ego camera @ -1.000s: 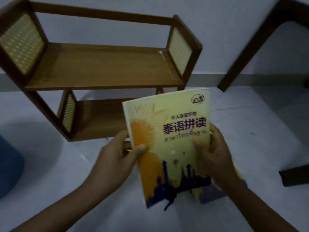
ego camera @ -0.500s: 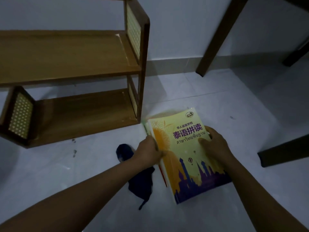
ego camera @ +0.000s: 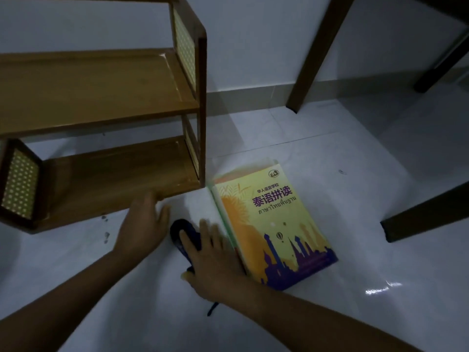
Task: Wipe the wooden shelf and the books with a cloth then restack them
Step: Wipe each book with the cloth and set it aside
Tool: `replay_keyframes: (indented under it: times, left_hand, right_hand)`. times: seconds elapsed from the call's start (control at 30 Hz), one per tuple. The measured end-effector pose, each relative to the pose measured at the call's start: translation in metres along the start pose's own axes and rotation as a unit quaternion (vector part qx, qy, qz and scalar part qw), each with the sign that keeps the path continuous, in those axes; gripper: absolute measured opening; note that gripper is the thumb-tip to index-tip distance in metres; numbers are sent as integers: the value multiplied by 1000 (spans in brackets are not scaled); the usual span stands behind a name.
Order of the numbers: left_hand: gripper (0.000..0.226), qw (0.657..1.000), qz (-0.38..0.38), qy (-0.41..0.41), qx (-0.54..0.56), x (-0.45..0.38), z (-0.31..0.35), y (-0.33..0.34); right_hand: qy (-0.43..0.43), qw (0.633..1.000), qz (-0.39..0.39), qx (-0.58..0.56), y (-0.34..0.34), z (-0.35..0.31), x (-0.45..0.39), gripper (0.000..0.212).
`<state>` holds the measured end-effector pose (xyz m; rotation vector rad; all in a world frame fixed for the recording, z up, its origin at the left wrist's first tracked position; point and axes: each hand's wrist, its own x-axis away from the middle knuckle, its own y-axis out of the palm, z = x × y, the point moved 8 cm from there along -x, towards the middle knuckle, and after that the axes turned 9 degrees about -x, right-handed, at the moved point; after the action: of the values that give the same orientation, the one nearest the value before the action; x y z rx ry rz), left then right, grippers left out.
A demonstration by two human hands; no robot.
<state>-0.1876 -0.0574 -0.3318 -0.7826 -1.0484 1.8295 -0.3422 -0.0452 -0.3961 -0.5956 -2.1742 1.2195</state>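
A two-level wooden shelf (ego camera: 106,171) with woven side panels stands on the floor at the left, both levels bare. A yellow book (ego camera: 274,224) with purple skyline art lies flat on top of a small stack, on the floor right of the shelf. A dark blue cloth (ego camera: 181,231) lies on the floor between shelf and books. My right hand (ego camera: 213,255) rests flat on the cloth, fingers spread, covering most of it. My left hand (ego camera: 142,224) is open, fingertips at the front edge of the lower shelf board.
White tiled floor all around. A dark wooden table leg (ego camera: 314,52) leans by the wall behind the books. Another dark wooden leg (ego camera: 426,214) lies at the right edge. Small dark specks (ego camera: 106,236) mark the floor near the shelf.
Both hands let go of the yellow book, which now lies on the stack. My right hand moved left onto the cloth; my left hand moved to the lower shelf's front edge.
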Motion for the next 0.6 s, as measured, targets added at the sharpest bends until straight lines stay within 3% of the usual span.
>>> replay_keyframes:
  times: [0.07, 0.13, 0.23, 0.3, 0.43, 0.5, 0.6]
  left_hand:
    - [26, 1000, 0, -1, -2, 6, -13, -9]
    - [28, 1000, 3, 20, 7, 12, -15, -17]
    - [32, 995, 5, 94, 33, 12, 3, -23]
    - [53, 984, -40, 167, 50, 11, 31, -9]
    - [115, 937, -187, 289, -59, 18, 99, 62]
    - [132, 929, -242, 267, -87, 17, 119, 95]
    - [142, 941, -251, 206, -94, 11, 120, 120]
  right_hand:
    - [18, 1000, -4, 10, 8, -4, -10, 63]
    - [11, 997, 11, -73, -6, -10, -13, 51]
    - [-1, 972, 156, -175, -77, -1, -3, 46]
    - [0, 953, 244, -181, -125, 23, 15, 43]
    - [123, 944, 288, -107, -157, 123, 42, 42]
    - [182, 945, 272, -24, -144, 150, 56, 44]
    - [139, 954, 264, 34, -106, 127, 69, 42]
